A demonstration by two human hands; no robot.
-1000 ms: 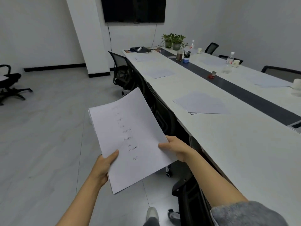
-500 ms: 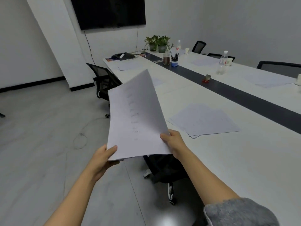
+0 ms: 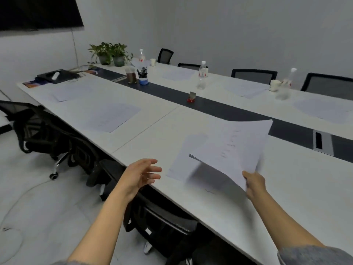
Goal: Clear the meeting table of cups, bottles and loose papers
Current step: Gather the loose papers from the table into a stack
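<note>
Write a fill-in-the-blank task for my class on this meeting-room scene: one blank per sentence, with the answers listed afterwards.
1. The right hand grips a stack of ____ above the table.
2. The left hand, fingers spread, holds ____.
3. At the table's far end stand ____ potted plants.

Answers: papers; nothing; two.

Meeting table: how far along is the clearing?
Early. Gathered: one paper stack, gripped by the right hand. In hand: that stack hovers over the next loose sheets at the near edge, and the left hand is open beside them. Left: paper piles at other seats, plus bottles and cups on the far side.
</note>
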